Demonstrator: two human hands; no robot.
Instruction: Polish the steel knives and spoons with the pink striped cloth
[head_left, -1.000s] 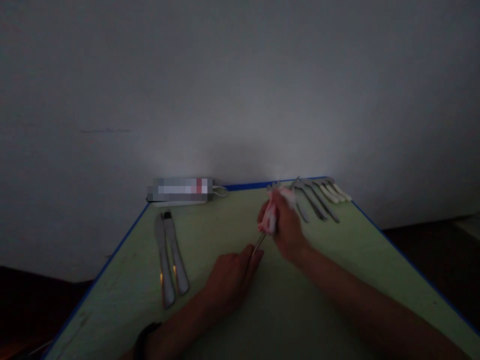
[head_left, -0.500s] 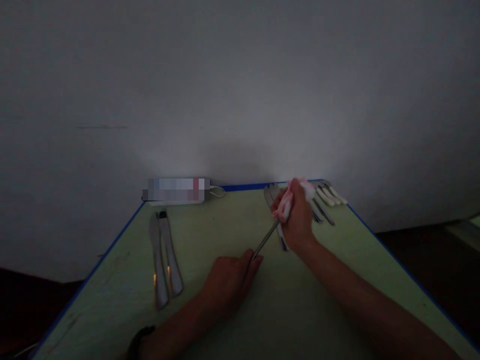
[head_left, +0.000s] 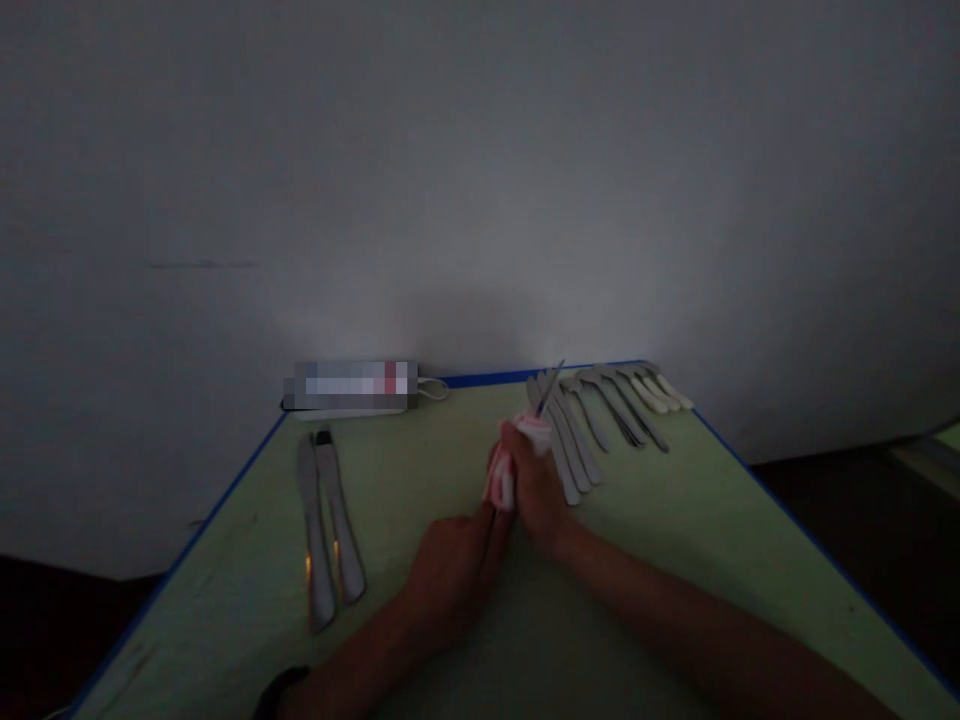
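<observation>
My left hand [head_left: 454,570] is closed on the handle end of a table knife [head_left: 552,386], which slants away toward the back right. My right hand [head_left: 538,492] grips a pink and white cloth [head_left: 502,482] folded around the middle of that knife, close up against my left fingers. Only the blade's tip sticks out beyond the cloth; the handle is hidden by hands and cloth. Just right of my right hand, several knives [head_left: 574,440] lie side by side.
Two table knives [head_left: 330,530] lie on the pale green table [head_left: 420,460] at left. A blurred-out box [head_left: 360,385] with a loop stands at the back left. Forks or spoons [head_left: 619,410] and white-handled cutlery [head_left: 660,390] lie at the back right. A grey wall [head_left: 480,180] rises behind.
My right hand has slid the cloth down the knife toward my left hand, so the blade tip now shows beyond it. My left hand has barely moved.
</observation>
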